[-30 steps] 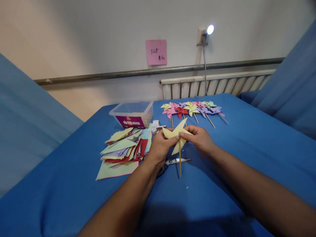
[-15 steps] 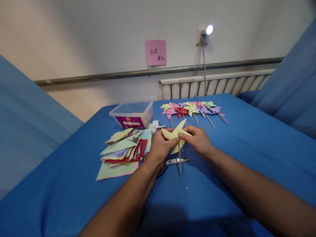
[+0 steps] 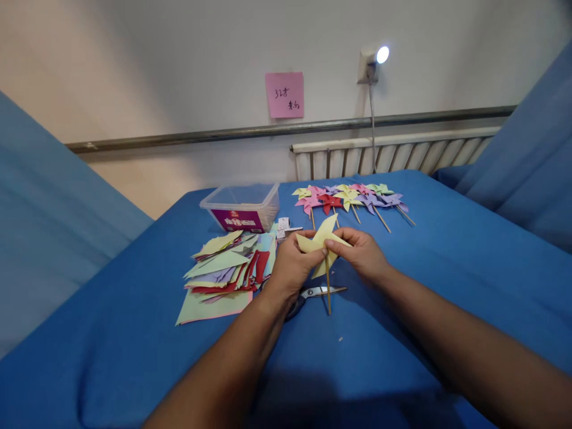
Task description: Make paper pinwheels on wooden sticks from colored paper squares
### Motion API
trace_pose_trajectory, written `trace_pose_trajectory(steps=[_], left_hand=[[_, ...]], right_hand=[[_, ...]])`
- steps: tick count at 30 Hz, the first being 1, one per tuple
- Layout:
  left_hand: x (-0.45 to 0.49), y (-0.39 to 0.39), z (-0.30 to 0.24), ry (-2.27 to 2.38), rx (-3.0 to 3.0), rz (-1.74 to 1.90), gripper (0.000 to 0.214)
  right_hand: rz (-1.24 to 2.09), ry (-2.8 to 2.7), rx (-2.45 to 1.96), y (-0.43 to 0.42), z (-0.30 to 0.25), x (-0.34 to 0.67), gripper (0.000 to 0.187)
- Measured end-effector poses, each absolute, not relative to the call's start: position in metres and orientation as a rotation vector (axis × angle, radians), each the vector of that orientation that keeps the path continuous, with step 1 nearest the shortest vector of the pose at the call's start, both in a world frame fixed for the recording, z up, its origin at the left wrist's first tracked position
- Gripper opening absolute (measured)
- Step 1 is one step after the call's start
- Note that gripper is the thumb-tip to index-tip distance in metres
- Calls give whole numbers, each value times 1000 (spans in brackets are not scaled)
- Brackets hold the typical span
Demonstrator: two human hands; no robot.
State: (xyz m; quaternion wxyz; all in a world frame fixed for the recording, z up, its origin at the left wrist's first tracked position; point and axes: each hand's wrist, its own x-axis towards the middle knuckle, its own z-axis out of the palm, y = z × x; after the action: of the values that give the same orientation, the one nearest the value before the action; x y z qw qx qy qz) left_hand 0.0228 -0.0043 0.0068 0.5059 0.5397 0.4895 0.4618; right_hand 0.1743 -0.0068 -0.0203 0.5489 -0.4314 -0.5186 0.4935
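A yellow paper pinwheel [image 3: 325, 231] on a thin wooden stick [image 3: 329, 292] is held up between my two hands. My left hand [image 3: 292, 259] grips its left side, the thumb pressed near the centre. On the other side my right hand [image 3: 361, 253] pinches a blade, its thumb also close to the middle. The stick points down toward the table. Behind it, a pair of scissors [image 3: 319, 292] lies on the cloth, its dark handles partly hidden by my left wrist.
Left of my hands lies a pile of coloured paper [image 3: 223, 268]. A clear plastic box [image 3: 241, 208] with a purple label stands behind it, near a small white box [image 3: 283, 226]. Several finished pinwheels [image 3: 353, 199] lie at the back of the blue-covered table [image 3: 447, 268].
The view has shifted slightly, so everything sits a little farther right. Both hands keep their hold on the pinwheel, with hardly any other movement.
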Motion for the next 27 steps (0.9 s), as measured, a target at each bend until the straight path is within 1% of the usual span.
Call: trace_pose_trajectory(steps=[8,15,18,27], left_hand=[[23,-4,3,1215,1332,1117,47],[24,-5,7,1186,1321,1111,49],[24,-6,6,1205,1337,1095,49],[25,-6,4,1187,1310,1129,48]], right_hand=[[1116,-1215,-1020,-7,-21,174,25],[1281,-1102,-879,-6,-24,172,26],[1259,-1145,-915,-6,-24,173,26],[1152,-1196,-1012,-10,-17,169,34]])
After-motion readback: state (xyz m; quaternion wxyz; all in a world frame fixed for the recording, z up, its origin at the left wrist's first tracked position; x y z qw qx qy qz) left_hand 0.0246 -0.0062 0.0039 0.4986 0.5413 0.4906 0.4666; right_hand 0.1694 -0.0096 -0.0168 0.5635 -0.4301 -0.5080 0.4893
